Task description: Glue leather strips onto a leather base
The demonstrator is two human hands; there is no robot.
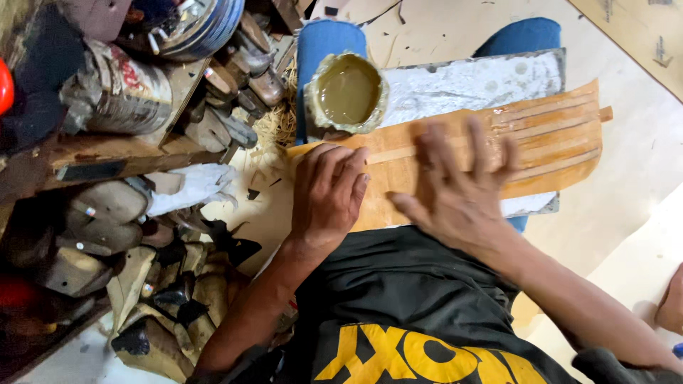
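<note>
Head view, looking down at a seated person's lap. A tan leather sheet (555, 139) lies across a whitish board (469, 82) that rests on both knees in blue trousers. Left hand (329, 192) lies flat, fingers together, palm down on the sheet's left part, holding nothing, just pinning it. Right hand (455, 188) is spread wide w/ fingers fanned, palm on the sheet's middle; it's motion-blurred, so looks like rubbing or smearing. One round tub (347, 92) of brownish-green glue stands open on the board's left end, just beside the sheet's upper edge, crusted around the rim. Progress, as a judgement: the sheet's right part shines wet, w/ approx. four or five pale strips laid lengthwise across it, so coating and strip-laying there seems done; the left part under and near the left hand looks matte and dry, so prob. still to do. Can't tell if glue sits under the hands. Counts: 1 sheet, 1 board, 1 tub, 2 hands. At left, a cluttered pile of shoe lasts (107, 206) & soles on a wooden shelf, too many and overlapping to count, plus one dented tin (131, 92) and scraps on the floor. Bottom right edge: part of another hand (672, 299), not the person's own.
</note>
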